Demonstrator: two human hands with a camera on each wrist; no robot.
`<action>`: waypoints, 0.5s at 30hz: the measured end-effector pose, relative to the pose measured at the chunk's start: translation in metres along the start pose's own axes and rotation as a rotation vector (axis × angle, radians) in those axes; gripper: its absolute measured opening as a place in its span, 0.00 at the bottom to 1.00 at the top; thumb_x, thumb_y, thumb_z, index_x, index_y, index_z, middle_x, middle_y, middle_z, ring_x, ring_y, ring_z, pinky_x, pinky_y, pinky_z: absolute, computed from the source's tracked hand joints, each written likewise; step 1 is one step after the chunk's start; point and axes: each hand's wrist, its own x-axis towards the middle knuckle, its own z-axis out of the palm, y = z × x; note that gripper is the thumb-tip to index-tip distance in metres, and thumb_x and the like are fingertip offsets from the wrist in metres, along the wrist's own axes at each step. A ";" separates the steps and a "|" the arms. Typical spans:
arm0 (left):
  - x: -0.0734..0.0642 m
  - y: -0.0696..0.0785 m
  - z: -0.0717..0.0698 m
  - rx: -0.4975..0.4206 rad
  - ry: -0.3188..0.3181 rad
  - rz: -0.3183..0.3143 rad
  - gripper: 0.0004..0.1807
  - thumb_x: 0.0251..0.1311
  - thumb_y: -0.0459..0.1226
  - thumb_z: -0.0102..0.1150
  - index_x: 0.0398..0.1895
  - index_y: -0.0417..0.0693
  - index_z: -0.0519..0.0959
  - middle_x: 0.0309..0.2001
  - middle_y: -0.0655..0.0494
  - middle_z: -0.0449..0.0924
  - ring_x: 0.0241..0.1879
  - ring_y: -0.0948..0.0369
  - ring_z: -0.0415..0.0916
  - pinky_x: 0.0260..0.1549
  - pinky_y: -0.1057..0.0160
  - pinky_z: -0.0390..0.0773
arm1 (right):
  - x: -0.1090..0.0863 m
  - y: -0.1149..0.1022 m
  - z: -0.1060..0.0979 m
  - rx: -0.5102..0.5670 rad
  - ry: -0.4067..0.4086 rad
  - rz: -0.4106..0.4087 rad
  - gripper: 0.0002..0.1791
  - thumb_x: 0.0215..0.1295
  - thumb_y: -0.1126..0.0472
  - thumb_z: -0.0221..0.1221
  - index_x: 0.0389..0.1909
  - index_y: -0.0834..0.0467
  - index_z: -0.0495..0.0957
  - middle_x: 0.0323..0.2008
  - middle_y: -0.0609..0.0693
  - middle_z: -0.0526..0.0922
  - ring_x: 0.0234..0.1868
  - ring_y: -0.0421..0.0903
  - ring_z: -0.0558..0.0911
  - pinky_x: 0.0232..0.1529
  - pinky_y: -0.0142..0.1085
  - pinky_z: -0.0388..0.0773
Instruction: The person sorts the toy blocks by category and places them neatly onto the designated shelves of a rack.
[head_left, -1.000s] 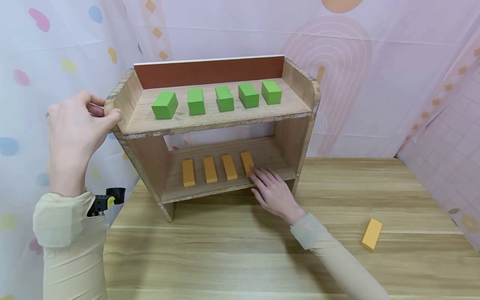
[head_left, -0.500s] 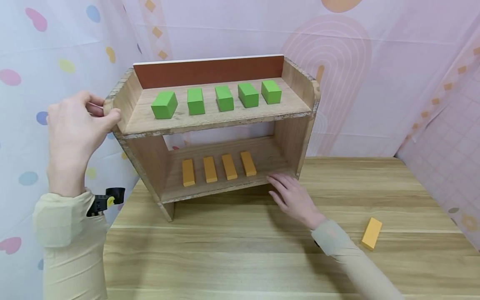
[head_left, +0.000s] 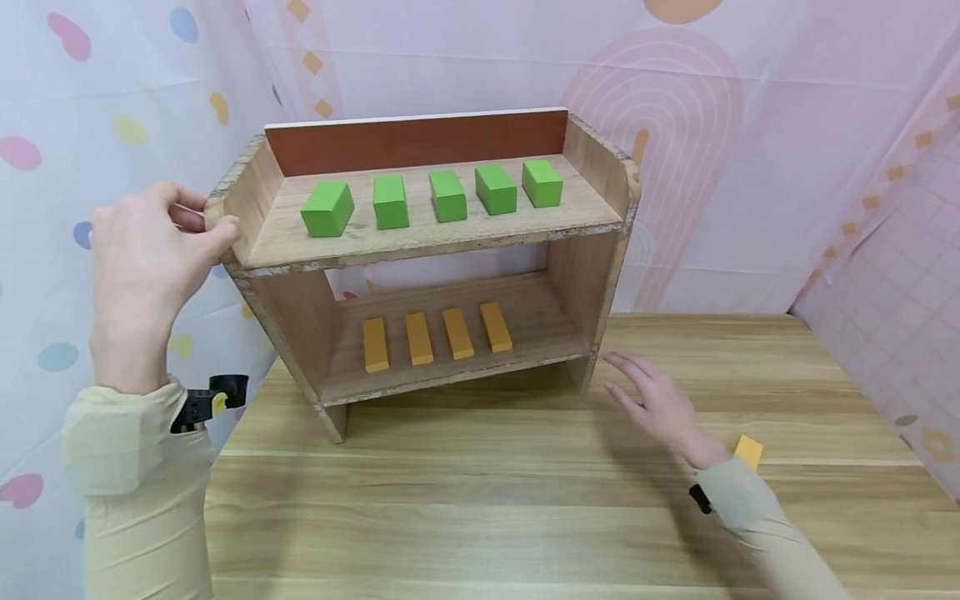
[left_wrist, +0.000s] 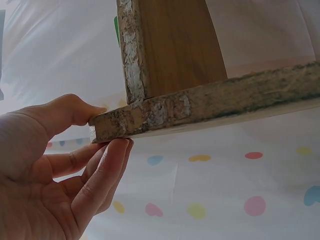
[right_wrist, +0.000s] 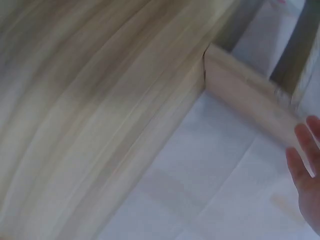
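My left hand (head_left: 150, 258) grips the upper left corner of a two-tier wooden shelf (head_left: 442, 242); in the left wrist view its thumb and fingers (left_wrist: 107, 185) pinch the edge of the side board (left_wrist: 165, 110). Beyond the shelf's right side, my right hand (head_left: 656, 404) hovers over the table with loosely extended fingers and nothing in it. Several orange blocks (head_left: 459, 333) lie in a row on the lower shelf. A loose orange block (head_left: 748, 451) is on the table, partly hidden behind the right wrist. Several green blocks (head_left: 448, 197) line the top shelf.
The wooden table (head_left: 465, 500) carries the shelf, whose raised side panels and reddish-brown back board (head_left: 420, 143) frame the top tier. Patterned cloth (head_left: 465, 58) hangs behind and on both sides.
My right hand has drawn away from the rightmost orange block on the lower shelf, moving right past the shelf's side toward the loose block. The left hand keeps its grip.
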 end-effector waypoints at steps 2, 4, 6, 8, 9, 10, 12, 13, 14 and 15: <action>0.000 -0.001 0.000 0.000 -0.002 -0.007 0.24 0.54 0.46 0.53 0.44 0.34 0.80 0.17 0.59 0.80 0.15 0.89 0.55 0.16 0.80 0.59 | -0.006 0.006 -0.009 0.044 -0.026 0.051 0.23 0.57 0.67 0.62 0.56 0.65 0.74 0.52 0.62 0.80 0.53 0.59 0.80 0.53 0.51 0.76; 0.000 -0.001 0.000 -0.006 -0.002 -0.005 0.24 0.54 0.46 0.53 0.44 0.34 0.80 0.20 0.54 0.83 0.15 0.90 0.55 0.16 0.80 0.59 | -0.012 0.013 -0.019 0.091 -0.071 0.102 0.21 0.59 0.67 0.60 0.55 0.65 0.75 0.52 0.62 0.81 0.53 0.60 0.80 0.53 0.52 0.75; 0.001 -0.002 0.000 -0.005 -0.005 -0.013 0.24 0.53 0.46 0.53 0.44 0.35 0.80 0.13 0.78 0.71 0.16 0.89 0.55 0.17 0.80 0.59 | -0.018 0.021 -0.029 0.110 -0.110 0.143 0.19 0.61 0.66 0.59 0.54 0.64 0.76 0.51 0.60 0.82 0.53 0.59 0.80 0.51 0.51 0.75; 0.001 -0.002 0.000 -0.005 -0.006 -0.012 0.24 0.54 0.46 0.53 0.44 0.35 0.80 0.14 0.71 0.77 0.16 0.89 0.55 0.17 0.79 0.59 | -0.025 0.029 -0.039 0.115 -0.149 0.182 0.17 0.62 0.64 0.59 0.52 0.63 0.78 0.50 0.58 0.83 0.51 0.57 0.81 0.49 0.49 0.76; 0.001 -0.002 0.000 -0.005 -0.008 -0.013 0.24 0.54 0.47 0.53 0.44 0.35 0.80 0.15 0.70 0.77 0.16 0.88 0.56 0.17 0.79 0.59 | -0.029 0.033 -0.044 0.113 -0.165 0.198 0.16 0.63 0.64 0.59 0.51 0.62 0.78 0.49 0.58 0.84 0.49 0.56 0.82 0.48 0.48 0.77; 0.002 -0.002 0.000 -0.001 -0.009 -0.014 0.24 0.53 0.47 0.53 0.45 0.35 0.80 0.16 0.66 0.79 0.17 0.88 0.56 0.17 0.79 0.59 | -0.032 0.037 -0.049 0.112 -0.178 0.208 0.16 0.62 0.64 0.59 0.50 0.62 0.79 0.48 0.57 0.84 0.48 0.53 0.83 0.47 0.46 0.78; 0.002 -0.003 0.000 0.004 -0.008 -0.017 0.24 0.53 0.47 0.53 0.45 0.36 0.80 0.17 0.65 0.78 0.18 0.86 0.56 0.18 0.78 0.60 | -0.040 0.044 -0.058 0.123 -0.206 0.241 0.15 0.61 0.64 0.60 0.49 0.62 0.80 0.46 0.57 0.85 0.46 0.46 0.83 0.45 0.42 0.79; 0.002 -0.003 0.000 0.005 -0.005 -0.017 0.24 0.53 0.47 0.53 0.45 0.36 0.80 0.20 0.58 0.80 0.18 0.86 0.56 0.18 0.78 0.60 | -0.043 0.048 -0.062 0.129 -0.220 0.257 0.15 0.61 0.64 0.60 0.49 0.62 0.80 0.46 0.56 0.85 0.45 0.40 0.83 0.45 0.38 0.80; 0.002 -0.003 0.000 0.006 -0.004 -0.018 0.24 0.53 0.46 0.53 0.44 0.36 0.80 0.18 0.62 0.78 0.18 0.86 0.56 0.18 0.77 0.60 | -0.047 0.052 -0.067 0.139 -0.236 0.263 0.15 0.61 0.64 0.60 0.49 0.63 0.80 0.46 0.57 0.85 0.45 0.36 0.81 0.44 0.35 0.79; 0.003 -0.003 0.000 0.007 -0.003 -0.020 0.24 0.53 0.47 0.53 0.44 0.36 0.80 0.17 0.70 0.75 0.18 0.86 0.56 0.18 0.77 0.60 | -0.050 0.055 -0.071 0.155 -0.251 0.265 0.16 0.60 0.64 0.61 0.49 0.64 0.80 0.45 0.57 0.85 0.45 0.32 0.80 0.44 0.32 0.79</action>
